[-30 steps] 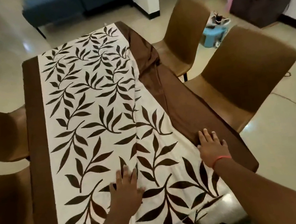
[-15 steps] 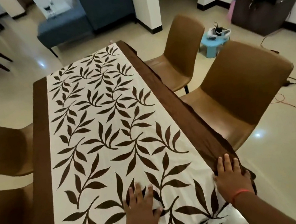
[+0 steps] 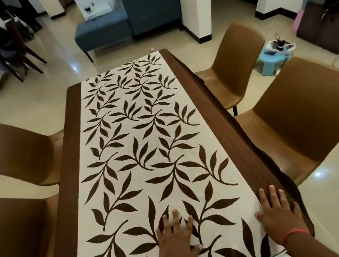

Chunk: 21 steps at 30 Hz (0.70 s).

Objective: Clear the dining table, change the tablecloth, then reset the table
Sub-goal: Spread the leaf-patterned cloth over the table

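Both palms flat, fingers spread: left hand (image 3: 176, 235) pinning tablecloth (image 3: 137, 155) near table's near edge, right hand (image 3: 279, 216) smoothing near-right corner border, likely flattening wrinkles.

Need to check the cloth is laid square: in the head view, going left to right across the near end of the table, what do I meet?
Near left chair → brown border of the tablecloth → left hand flat on the leaf print → right hand at the right edge → near right chair.
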{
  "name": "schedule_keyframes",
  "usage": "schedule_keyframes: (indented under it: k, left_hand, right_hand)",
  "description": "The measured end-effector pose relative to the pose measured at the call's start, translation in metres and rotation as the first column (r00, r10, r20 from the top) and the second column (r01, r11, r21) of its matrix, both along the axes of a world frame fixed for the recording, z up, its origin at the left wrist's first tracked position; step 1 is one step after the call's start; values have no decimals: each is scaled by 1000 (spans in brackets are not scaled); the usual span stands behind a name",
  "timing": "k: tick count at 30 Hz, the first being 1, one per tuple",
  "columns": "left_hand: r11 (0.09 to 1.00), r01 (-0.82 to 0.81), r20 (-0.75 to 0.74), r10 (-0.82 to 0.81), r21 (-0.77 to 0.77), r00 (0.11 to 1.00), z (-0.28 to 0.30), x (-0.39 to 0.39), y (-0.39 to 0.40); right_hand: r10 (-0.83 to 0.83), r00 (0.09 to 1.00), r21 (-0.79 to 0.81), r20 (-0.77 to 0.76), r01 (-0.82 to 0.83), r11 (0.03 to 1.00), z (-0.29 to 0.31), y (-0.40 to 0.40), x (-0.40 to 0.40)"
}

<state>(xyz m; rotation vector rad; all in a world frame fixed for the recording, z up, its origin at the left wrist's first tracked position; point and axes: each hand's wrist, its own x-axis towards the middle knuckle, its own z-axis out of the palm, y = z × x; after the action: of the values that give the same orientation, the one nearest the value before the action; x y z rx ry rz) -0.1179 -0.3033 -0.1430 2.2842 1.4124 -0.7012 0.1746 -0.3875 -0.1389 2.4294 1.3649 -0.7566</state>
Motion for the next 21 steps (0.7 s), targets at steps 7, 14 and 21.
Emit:
schedule_keyframes:
  k: [7, 14, 21]
  left_hand:
    - [992, -75, 40, 71, 106, 997, 7, -35, 7]
    - [926, -330, -69, 347, 184, 935, -3, -144, -16]
    - [905, -419, 27, 418, 75, 908, -9, -165, -55]
  right_hand:
    - [-5, 998, 35, 63, 3, 999, 6, 31, -16]
    - [274, 962, 89, -10, -272, 958, -1, 60, -81]
    - [318, 948, -26, -7, -319, 948, -18, 58, -80]
